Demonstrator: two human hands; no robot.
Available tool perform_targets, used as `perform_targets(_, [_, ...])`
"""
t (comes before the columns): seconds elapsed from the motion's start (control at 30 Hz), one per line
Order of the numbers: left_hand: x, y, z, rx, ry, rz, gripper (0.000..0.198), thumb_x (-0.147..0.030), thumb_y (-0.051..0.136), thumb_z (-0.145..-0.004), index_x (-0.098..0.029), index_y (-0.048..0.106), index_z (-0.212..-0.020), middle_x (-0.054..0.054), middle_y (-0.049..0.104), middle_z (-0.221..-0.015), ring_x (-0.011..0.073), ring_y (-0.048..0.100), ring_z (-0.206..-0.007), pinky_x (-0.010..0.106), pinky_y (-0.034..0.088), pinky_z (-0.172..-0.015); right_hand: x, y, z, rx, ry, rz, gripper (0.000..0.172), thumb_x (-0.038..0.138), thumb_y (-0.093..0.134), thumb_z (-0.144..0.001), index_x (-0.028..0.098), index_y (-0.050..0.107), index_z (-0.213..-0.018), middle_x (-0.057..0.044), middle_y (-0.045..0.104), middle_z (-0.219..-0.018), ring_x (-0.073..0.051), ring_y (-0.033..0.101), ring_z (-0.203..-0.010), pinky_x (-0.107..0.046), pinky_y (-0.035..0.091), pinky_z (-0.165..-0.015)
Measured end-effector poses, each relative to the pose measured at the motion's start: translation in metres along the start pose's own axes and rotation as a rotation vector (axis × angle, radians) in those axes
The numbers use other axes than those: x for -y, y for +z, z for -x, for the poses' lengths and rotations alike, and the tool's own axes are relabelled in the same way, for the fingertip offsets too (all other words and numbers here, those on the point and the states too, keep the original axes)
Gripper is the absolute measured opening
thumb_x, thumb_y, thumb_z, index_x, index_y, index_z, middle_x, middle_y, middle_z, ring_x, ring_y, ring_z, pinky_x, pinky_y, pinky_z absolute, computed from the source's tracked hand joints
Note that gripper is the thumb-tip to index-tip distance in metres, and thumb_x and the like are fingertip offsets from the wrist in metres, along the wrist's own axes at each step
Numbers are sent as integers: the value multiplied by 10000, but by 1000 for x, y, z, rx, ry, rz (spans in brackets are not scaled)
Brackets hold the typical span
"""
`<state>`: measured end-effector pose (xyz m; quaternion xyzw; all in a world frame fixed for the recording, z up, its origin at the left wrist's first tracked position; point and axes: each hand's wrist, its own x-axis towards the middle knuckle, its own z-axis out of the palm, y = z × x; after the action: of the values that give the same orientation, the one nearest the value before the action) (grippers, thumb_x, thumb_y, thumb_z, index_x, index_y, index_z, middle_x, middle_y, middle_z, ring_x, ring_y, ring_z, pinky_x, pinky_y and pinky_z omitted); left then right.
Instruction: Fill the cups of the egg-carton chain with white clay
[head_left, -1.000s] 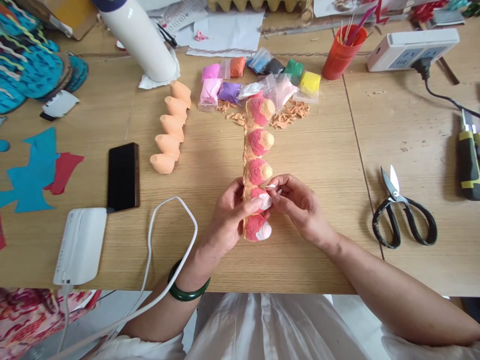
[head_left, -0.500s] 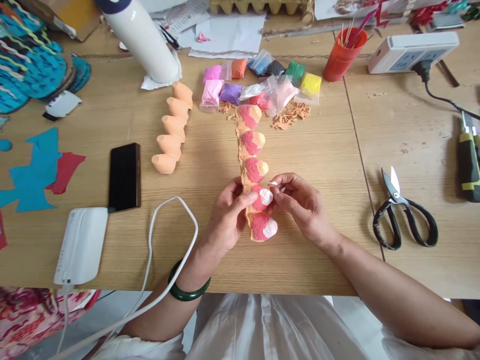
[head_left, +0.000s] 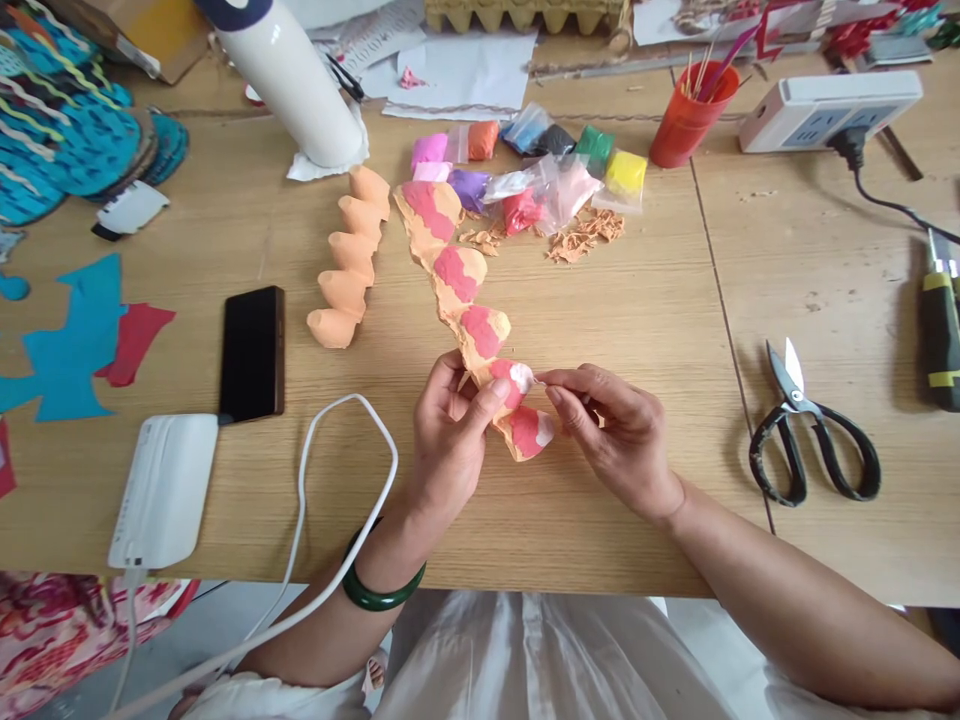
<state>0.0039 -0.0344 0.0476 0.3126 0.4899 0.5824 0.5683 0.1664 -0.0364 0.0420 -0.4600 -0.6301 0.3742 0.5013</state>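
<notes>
My left hand [head_left: 459, 415] is closed around the near part of a strip of egg carton [head_left: 448, 312], its thumb on the second cup from the near end. The strip's orange cups carry red clay patches, and the two nearest cups also have white clay [head_left: 520, 378] at their tips. At the second cup's tip, my right hand [head_left: 611, 425] pinches a thin bit of white clay that looks joined to the cup's white patch. Left of the strip lies another orange egg carton strip [head_left: 349, 270] without clay. Bags of coloured clay [head_left: 523, 208] lie beyond the far cups.
Scissors [head_left: 799, 400] lie open at right, near a red cup [head_left: 694, 115] of sticks and a power strip [head_left: 832, 108]. At left are a phone [head_left: 252, 355], a white power bank [head_left: 163, 490] with a looping cable, and a white bottle [head_left: 289, 85]. Orange scraps [head_left: 586, 235] lie near the bags.
The held strip has tilted, its far end swinging left toward the other strip. My right hand's fingertips have come to the second cup's tip, where the white clay now stretches out.
</notes>
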Motion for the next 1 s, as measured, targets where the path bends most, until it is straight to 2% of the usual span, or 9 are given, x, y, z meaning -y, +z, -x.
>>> perform_targets(0.23, [3,-1,3,16,32,2,285,-321,911,-840,-228,722,-1032,0,768,-980,139,721,-920,254,577,-875,-1,-1,1,16,-141,7,178,141,689,-1037,228,829,-1104,1,686,-740,-108,532,-583,-259,427,-536])
perform_targets(0.47, [10,-5,0,59,45,14,330,-349,924,-833,-235,725,-1071,1,775,-990,141,737,-910,263,596,-859,-4,2,1,-31,-91,-24,89,124,758,-990,202,795,-974,40,627,-705,-74,470,-559,-232,374,-508])
perform_targets(0.8, [10,-4,0,26,16,7,338,-365,922,-813,-224,719,-1043,10,779,-981,141,728,-891,263,589,-846,-2,-1,0,-21,-165,20,162,85,704,-1012,206,810,-1028,23,653,-721,-88,509,-580,-243,399,-527])
perform_targets(1.0, [11,-4,0,55,18,49,308,-319,931,-819,-227,744,-1046,2,798,-977,118,734,-890,230,602,-829,-1,0,-1,-23,-117,-8,124,83,742,-980,197,787,-962,36,623,-711,-74,468,-558,-238,369,-509])
